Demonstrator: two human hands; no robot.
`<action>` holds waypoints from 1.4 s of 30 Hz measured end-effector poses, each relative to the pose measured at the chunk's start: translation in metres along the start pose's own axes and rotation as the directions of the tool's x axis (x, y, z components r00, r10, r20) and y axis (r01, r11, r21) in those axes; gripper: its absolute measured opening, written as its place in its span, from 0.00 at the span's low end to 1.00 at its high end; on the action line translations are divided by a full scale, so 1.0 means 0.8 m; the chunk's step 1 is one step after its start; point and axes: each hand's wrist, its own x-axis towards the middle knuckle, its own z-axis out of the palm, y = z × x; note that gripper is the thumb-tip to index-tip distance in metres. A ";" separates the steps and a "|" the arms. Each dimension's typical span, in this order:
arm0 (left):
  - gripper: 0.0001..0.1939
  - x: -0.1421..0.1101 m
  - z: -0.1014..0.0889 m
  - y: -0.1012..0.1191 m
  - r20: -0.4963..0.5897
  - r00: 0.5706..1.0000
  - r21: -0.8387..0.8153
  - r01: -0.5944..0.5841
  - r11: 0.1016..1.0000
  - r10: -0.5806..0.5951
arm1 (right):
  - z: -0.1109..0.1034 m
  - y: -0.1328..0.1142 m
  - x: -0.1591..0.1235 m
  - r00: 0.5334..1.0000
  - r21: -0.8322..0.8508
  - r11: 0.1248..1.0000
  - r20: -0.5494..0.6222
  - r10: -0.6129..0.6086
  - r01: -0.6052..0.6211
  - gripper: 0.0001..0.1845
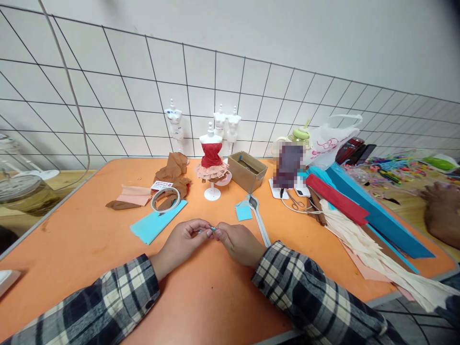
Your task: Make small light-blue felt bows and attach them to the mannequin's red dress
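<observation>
Above the table's middle, my left hand [182, 243] and my right hand [240, 242] meet, both closed in a pinch. A small twisted piece of blue crepe paper [213, 229] shows between the fingertips, mostly covered by them. Left of my hands lies a folded strip of light blue crepe paper [155, 227], with a roll of tape [166, 200] overlapping its upper end. Beyond my right hand are a small blue paper square [244, 212] and grey-handled tweezers or scissors [259, 221]. A mini dress form [211, 154] in a red bodice and ruffled pink skirt stands farther back.
Brown crepe paper [168, 168] and a cardboard box [247, 173] flank the dress form. White mannequins [175, 125] stand behind. Scissors [297, 205], a cable and long crepe paper strips [338, 196] lie on the right. Another person's hand [442, 213] is at the far right.
</observation>
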 end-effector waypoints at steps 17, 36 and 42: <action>0.12 -0.001 0.001 0.009 -0.012 1.000 -0.033 0.012 0.999 -0.012 | 0.005 0.003 0.002 0.999 0.078 0.996 -0.013 -0.029 0.030 0.22; 0.12 0.002 -0.005 -0.001 -0.008 1.000 0.006 -0.015 1.000 0.015 | -0.001 0.005 0.004 1.000 0.200 0.979 0.005 -0.022 0.021 0.20; 0.12 0.001 -0.008 0.001 0.054 0.998 -0.005 0.020 1.000 -0.019 | -0.007 0.005 0.004 0.998 0.178 0.983 0.048 -0.044 0.035 0.20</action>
